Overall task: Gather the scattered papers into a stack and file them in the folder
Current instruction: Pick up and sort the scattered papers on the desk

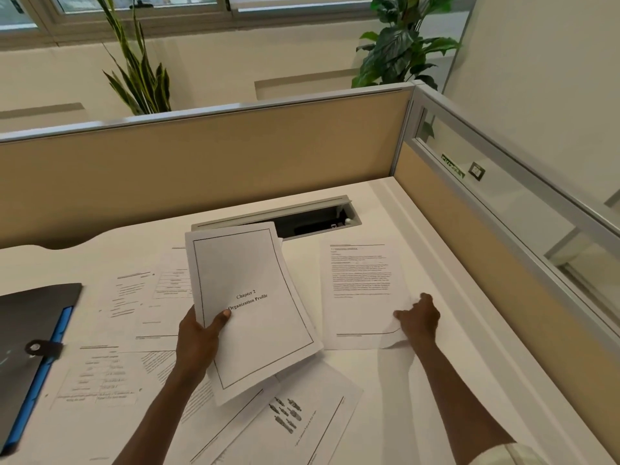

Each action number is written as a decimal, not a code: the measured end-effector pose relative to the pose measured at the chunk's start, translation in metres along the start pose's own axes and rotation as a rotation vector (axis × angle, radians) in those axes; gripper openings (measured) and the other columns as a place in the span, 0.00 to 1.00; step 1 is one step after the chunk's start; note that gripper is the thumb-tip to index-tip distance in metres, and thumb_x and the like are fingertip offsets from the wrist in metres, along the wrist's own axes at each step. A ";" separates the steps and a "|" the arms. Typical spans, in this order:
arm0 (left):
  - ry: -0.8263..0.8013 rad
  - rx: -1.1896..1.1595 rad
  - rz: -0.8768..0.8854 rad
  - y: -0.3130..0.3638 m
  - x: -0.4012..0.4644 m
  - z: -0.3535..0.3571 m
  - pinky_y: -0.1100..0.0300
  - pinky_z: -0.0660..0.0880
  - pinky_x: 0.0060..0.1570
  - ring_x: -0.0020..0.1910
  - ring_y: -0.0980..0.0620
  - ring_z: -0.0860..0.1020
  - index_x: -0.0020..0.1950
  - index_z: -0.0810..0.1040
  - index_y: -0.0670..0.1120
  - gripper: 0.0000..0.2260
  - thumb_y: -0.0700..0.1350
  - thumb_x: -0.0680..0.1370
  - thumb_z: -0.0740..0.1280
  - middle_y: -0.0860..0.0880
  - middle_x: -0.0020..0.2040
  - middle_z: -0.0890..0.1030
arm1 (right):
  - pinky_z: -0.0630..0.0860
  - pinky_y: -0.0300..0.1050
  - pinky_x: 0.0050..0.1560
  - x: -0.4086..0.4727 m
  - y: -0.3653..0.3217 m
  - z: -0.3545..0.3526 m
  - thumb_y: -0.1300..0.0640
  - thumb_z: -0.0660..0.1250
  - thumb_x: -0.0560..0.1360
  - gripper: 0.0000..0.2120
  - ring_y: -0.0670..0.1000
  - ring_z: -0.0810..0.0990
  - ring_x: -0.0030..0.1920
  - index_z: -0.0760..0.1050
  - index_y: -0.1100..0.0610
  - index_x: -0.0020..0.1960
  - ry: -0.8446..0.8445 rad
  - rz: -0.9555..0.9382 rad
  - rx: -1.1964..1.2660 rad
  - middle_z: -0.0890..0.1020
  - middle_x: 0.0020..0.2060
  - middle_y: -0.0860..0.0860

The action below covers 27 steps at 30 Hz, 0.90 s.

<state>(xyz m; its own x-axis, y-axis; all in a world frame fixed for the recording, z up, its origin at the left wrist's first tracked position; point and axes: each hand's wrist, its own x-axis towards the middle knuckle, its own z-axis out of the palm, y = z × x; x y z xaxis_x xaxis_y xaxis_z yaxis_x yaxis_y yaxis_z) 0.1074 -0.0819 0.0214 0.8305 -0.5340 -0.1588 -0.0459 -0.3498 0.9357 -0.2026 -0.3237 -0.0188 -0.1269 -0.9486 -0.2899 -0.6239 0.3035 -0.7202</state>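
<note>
Left hand (198,340) gripping a paper stack (250,307) above the desk (419,380) — right hand (419,318) pinching a text sheet's (362,290) corner; more loose sheets (110,374) scattered, folder (30,333) lying far left.

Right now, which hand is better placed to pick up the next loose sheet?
The right hand: it already pinches the lifted corner of the text sheet on the desk. The left hand is occupied gripping the gathered stack.
</note>
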 end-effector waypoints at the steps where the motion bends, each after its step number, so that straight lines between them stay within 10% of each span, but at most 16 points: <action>1: 0.007 0.017 0.008 0.000 0.000 -0.001 0.43 0.78 0.56 0.52 0.43 0.82 0.64 0.77 0.44 0.18 0.44 0.75 0.73 0.44 0.56 0.83 | 0.74 0.54 0.60 0.002 0.000 -0.004 0.66 0.74 0.68 0.22 0.64 0.78 0.58 0.75 0.67 0.61 0.004 -0.008 -0.020 0.81 0.56 0.63; 3: 0.023 0.065 0.022 0.000 0.001 -0.004 0.43 0.78 0.55 0.53 0.42 0.81 0.63 0.77 0.44 0.18 0.44 0.75 0.72 0.43 0.56 0.83 | 0.75 0.52 0.52 0.001 -0.002 -0.012 0.65 0.72 0.70 0.08 0.65 0.80 0.52 0.79 0.67 0.48 0.048 -0.082 -0.009 0.83 0.47 0.62; 8: 0.041 0.139 0.039 0.001 -0.002 -0.005 0.47 0.76 0.56 0.54 0.41 0.80 0.65 0.76 0.41 0.19 0.42 0.75 0.72 0.41 0.58 0.82 | 0.73 0.45 0.52 -0.009 -0.019 -0.033 0.64 0.73 0.72 0.08 0.58 0.81 0.52 0.81 0.63 0.51 0.105 -0.229 0.239 0.84 0.50 0.57; 14: -0.048 0.058 -0.015 0.006 -0.011 0.004 0.56 0.77 0.47 0.48 0.47 0.80 0.66 0.75 0.42 0.21 0.44 0.74 0.74 0.45 0.56 0.82 | 0.76 0.43 0.41 -0.047 -0.044 -0.041 0.62 0.73 0.71 0.02 0.49 0.81 0.38 0.82 0.57 0.41 -0.220 -0.265 0.447 0.85 0.38 0.50; 18: -0.163 -0.097 -0.057 0.015 -0.022 0.017 0.66 0.78 0.37 0.46 0.56 0.82 0.61 0.76 0.49 0.18 0.45 0.73 0.75 0.57 0.48 0.83 | 0.77 0.42 0.43 -0.081 -0.050 -0.025 0.64 0.74 0.70 0.03 0.51 0.82 0.40 0.82 0.58 0.43 -0.383 -0.273 0.452 0.86 0.40 0.52; 23: -0.436 -0.212 0.014 0.025 -0.037 0.022 0.52 0.83 0.45 0.52 0.47 0.85 0.58 0.83 0.50 0.15 0.45 0.71 0.73 0.47 0.54 0.86 | 0.74 0.37 0.37 -0.098 -0.052 -0.024 0.49 0.75 0.70 0.12 0.46 0.82 0.42 0.78 0.53 0.48 -0.574 -0.253 0.157 0.84 0.43 0.44; 27: -0.503 -0.236 0.035 0.036 -0.049 0.027 0.55 0.82 0.43 0.52 0.46 0.85 0.57 0.83 0.52 0.11 0.45 0.76 0.70 0.47 0.54 0.86 | 0.80 0.46 0.51 -0.096 -0.064 -0.034 0.49 0.78 0.67 0.20 0.48 0.85 0.50 0.78 0.50 0.56 -0.753 -0.259 0.283 0.86 0.50 0.45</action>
<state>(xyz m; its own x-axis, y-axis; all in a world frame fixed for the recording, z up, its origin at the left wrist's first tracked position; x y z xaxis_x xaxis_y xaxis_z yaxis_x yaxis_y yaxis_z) 0.0501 -0.0899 0.0545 0.4603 -0.8642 -0.2033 0.1053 -0.1743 0.9791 -0.1768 -0.2547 0.0766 0.6042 -0.7087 -0.3643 -0.3328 0.1910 -0.9235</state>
